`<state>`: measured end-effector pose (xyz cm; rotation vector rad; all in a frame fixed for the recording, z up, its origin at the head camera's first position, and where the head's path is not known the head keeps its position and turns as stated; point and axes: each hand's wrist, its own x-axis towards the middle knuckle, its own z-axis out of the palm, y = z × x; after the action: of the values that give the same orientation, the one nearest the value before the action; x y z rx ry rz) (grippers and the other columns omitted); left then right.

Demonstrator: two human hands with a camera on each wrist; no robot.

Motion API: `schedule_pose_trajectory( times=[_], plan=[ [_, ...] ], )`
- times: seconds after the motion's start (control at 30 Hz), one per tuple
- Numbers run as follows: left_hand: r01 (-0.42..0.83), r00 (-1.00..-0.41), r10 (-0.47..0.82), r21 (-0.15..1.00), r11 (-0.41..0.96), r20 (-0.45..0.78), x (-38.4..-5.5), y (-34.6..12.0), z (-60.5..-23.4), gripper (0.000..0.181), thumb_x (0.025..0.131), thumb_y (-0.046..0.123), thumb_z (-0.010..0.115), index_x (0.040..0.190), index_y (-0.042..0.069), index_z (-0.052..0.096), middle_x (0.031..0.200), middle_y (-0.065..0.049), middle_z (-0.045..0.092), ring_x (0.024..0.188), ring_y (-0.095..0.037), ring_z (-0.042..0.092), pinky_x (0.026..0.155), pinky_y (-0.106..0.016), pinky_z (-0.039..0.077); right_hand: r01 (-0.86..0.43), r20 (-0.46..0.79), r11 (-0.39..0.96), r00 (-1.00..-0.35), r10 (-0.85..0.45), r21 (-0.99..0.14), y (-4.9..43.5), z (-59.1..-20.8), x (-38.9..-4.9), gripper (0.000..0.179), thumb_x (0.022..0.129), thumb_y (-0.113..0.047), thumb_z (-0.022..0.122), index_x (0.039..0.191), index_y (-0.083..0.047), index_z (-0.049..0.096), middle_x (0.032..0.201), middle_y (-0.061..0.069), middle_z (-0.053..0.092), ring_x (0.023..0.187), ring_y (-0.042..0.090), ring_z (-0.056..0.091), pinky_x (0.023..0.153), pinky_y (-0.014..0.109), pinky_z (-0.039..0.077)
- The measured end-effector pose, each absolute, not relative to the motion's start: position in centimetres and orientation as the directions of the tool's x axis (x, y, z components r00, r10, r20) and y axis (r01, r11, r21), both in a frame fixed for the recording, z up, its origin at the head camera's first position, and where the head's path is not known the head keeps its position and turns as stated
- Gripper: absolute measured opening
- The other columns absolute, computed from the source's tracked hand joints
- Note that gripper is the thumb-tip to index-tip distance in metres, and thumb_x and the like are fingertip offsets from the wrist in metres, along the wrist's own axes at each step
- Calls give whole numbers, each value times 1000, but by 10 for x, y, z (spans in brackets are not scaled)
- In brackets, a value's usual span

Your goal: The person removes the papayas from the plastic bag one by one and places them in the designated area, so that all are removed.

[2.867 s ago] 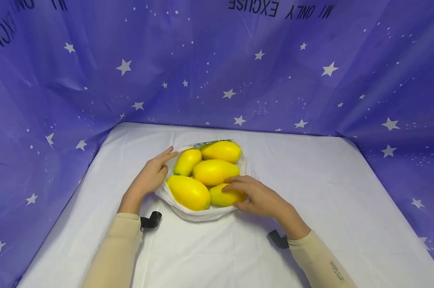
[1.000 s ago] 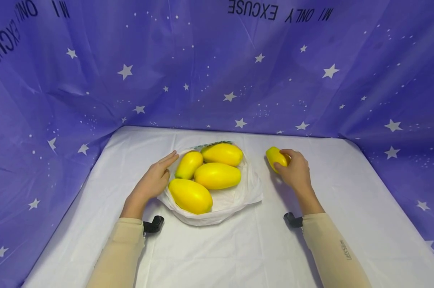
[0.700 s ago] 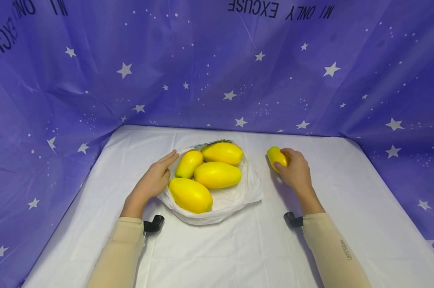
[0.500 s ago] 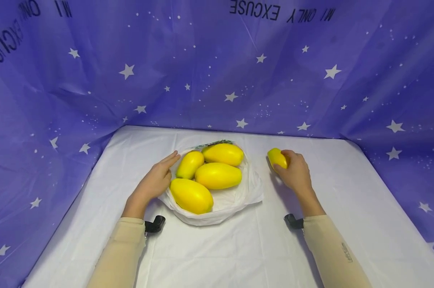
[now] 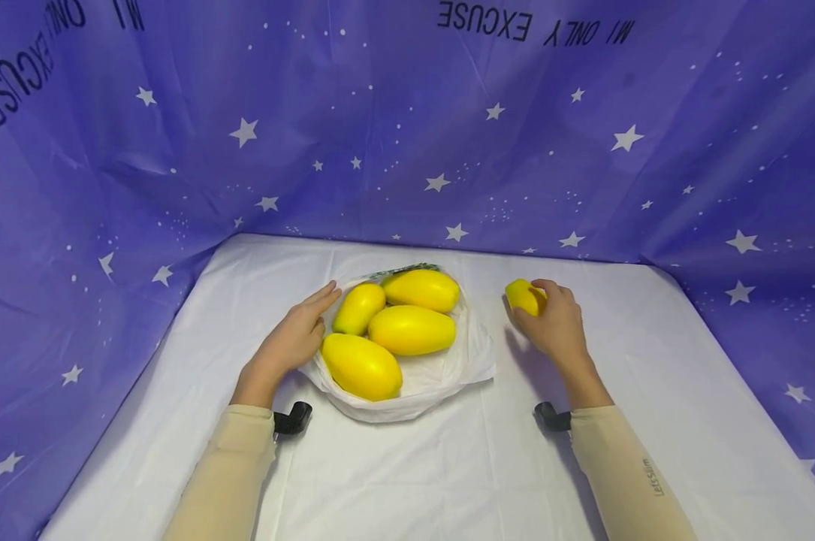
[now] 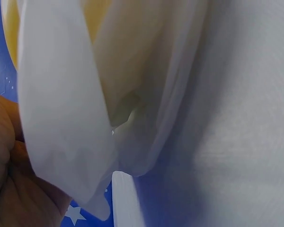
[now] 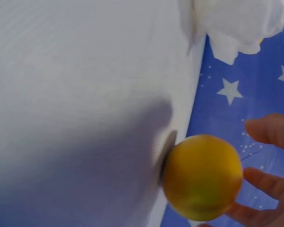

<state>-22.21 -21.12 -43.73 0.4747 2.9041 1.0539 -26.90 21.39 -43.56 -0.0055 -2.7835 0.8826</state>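
In the head view my left hand [image 5: 292, 338] lies along the left rim of a white plastic bag [image 5: 441, 376], its fingers extended. The left wrist view shows the bag's loose edge [image 6: 66, 104] over part of that hand. Several yellow papayas [image 5: 410, 330] rest in the opened bag. To the right of the bag, my right hand [image 5: 552, 323] holds another papaya [image 5: 523, 296] by its near part at the table surface. In the right wrist view this papaya [image 7: 202, 177] appears end-on beside my fingers [image 7: 270, 184], with the thumb [image 7: 270, 130] a little apart from it.
A white cloth [image 5: 393, 481] covers the table. Purple sheets with white stars [image 5: 441, 135] enclose the back and sides. Black camera mounts [image 5: 552, 417] project from both wrists. A green printed part of the bag [image 5: 403, 269] shows behind the papayas.
My right hand has carried one papaya from the bag's near right side onto the table to the right. Lately that papaya has turned slightly. The left hand has stayed at the bag's rim.
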Motion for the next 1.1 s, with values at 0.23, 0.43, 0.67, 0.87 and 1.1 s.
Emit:
schedule_pose_trajectory(
  times=[0.23,0.43,0.67,0.87,1.1],
  plan=[
    [281,-953,290,622,731,89,-224,-213,-436,58,95,-3,36,152,6,33,161,-4,18,145,-29,22,118,-48,20,-236,347,776,-938,-24,-584,199,-419,-268,55,80,-21,74,130,-6,57,142,21,46,129,47,38,104,64,32],
    [285,-951,294,625,727,92,-224,-212,-436,59,94,-4,35,152,6,33,161,-5,19,145,-29,22,118,-48,20,-355,381,742,-913,-144,-569,178,-400,-261,57,78,-16,75,132,-10,58,148,14,42,133,41,37,107,64,30],
    [283,-952,292,624,729,92,-223,-213,-438,58,94,-3,35,152,6,33,161,-5,20,145,-29,22,118,-48,21,-567,419,611,-822,-385,-553,152,-384,-254,52,83,-8,70,133,-17,59,144,2,49,124,25,51,96,52,48],
    [277,-954,288,628,728,87,-222,-212,-437,58,94,-3,36,152,6,33,160,-3,20,145,-28,23,118,-48,21,-714,375,419,-671,-640,-561,129,-388,-256,51,87,-3,67,134,-18,57,144,-3,49,136,18,39,111,46,35],
    [292,-950,295,627,722,103,-223,-214,-438,58,94,-4,35,151,4,33,160,-9,22,144,-31,23,117,-49,21,-697,231,369,-607,-761,-615,108,-398,-259,51,89,-2,66,136,-18,55,146,-1,48,136,15,39,112,43,34]
  ],
)
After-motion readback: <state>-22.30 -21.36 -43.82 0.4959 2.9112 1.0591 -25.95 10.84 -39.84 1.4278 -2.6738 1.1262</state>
